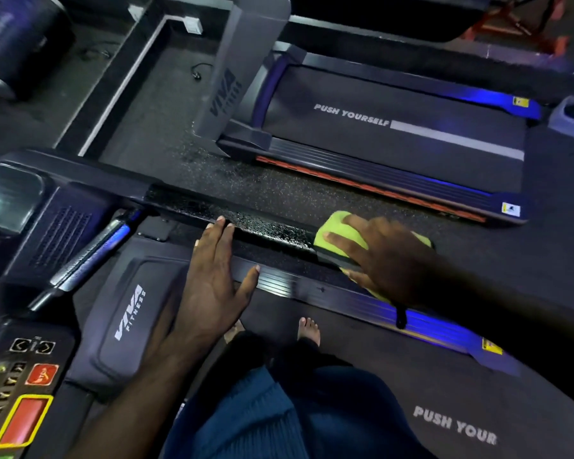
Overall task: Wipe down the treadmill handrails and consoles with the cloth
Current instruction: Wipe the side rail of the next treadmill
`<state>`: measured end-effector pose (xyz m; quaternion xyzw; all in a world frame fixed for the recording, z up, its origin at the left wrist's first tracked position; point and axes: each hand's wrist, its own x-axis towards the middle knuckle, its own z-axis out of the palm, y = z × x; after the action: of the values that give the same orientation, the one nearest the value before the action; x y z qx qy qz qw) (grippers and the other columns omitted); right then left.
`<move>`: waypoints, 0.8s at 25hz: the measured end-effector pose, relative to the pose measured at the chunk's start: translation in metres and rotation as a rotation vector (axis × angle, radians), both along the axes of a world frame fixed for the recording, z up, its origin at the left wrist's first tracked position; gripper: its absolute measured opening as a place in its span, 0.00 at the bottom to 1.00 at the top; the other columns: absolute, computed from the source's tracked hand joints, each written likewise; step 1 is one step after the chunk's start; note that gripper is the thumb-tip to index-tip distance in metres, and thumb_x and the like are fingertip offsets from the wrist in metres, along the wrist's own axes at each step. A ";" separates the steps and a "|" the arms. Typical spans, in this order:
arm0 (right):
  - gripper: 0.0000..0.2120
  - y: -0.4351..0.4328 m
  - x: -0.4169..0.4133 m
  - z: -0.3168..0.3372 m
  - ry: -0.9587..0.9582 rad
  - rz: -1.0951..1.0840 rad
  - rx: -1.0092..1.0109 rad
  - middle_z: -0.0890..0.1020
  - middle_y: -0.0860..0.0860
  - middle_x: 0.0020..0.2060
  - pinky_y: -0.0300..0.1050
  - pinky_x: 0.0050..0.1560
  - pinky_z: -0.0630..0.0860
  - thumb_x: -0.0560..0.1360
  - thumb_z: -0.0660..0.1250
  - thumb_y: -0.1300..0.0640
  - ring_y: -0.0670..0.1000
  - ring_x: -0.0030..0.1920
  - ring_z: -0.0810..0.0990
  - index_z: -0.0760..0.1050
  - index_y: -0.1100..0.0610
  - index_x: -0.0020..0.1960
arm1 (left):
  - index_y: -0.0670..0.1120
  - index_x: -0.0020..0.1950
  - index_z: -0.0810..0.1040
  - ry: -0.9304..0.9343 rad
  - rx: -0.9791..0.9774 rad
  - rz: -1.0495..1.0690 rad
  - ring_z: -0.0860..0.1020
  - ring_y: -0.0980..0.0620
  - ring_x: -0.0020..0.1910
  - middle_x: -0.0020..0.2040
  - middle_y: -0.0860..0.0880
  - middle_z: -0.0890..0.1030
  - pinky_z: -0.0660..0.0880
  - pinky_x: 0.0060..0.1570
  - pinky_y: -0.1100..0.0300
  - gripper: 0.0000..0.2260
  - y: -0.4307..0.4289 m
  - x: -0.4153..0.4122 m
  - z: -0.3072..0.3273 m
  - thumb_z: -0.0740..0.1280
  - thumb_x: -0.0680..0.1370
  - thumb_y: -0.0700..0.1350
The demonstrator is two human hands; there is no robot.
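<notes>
**Green cloth clasped on a treadmill handrail**

Head view, looking straight down. Closest is the person's blue ribbed garment [246,422]. Past it, a bare foot [309,331] stands on the dark treadmill belt [362,376]. At lower left is the console [24,392], with a red button framed in yellow.

The left hand [212,283] is flat and wide open, fingers straight. Its fingertips touch the black handrail [186,202], which runs from the console off to the right.

Further right on the same rail, the right hand [388,256] clasps a yellow-green cloth [337,226] over the rail. Its fingers are spread on top and its thumb is on the near side.

Beyond a strip of speckled floor [232,173] lies a second treadmill [395,140] marked "PUSH YOURSELF".
</notes>
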<state>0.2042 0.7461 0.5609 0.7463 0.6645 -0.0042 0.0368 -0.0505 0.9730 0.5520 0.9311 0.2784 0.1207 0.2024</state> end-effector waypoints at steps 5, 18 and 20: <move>0.31 0.086 -0.023 0.004 -0.007 0.085 0.048 0.64 0.63 0.78 0.59 0.53 0.75 0.86 0.52 0.38 0.62 0.61 0.73 0.58 0.55 0.82 | 0.37 0.82 0.64 0.035 -0.018 0.105 0.61 0.40 0.82 0.83 0.40 0.63 0.60 0.80 0.41 0.37 0.008 -0.014 -0.005 0.63 0.80 0.60; 0.29 0.171 -0.046 0.001 -0.025 0.224 0.070 0.64 0.66 0.77 0.60 0.53 0.73 0.84 0.57 0.41 0.66 0.61 0.74 0.63 0.56 0.79 | 0.35 0.80 0.66 0.006 -0.026 0.226 0.64 0.37 0.80 0.80 0.36 0.67 0.49 0.81 0.62 0.36 0.050 -0.064 -0.011 0.64 0.79 0.58; 0.30 0.171 -0.049 0.002 -0.057 0.212 0.051 0.65 0.66 0.77 0.58 0.51 0.73 0.83 0.59 0.41 0.65 0.59 0.74 0.64 0.55 0.79 | 0.36 0.80 0.65 0.005 -0.045 0.272 0.63 0.39 0.81 0.81 0.38 0.66 0.46 0.81 0.64 0.37 0.059 -0.067 -0.006 0.63 0.80 0.59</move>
<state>0.1549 0.9175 0.5633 0.6723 0.7383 0.0382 0.0370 -0.1177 1.0323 0.5465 0.8802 0.4053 0.1386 0.2042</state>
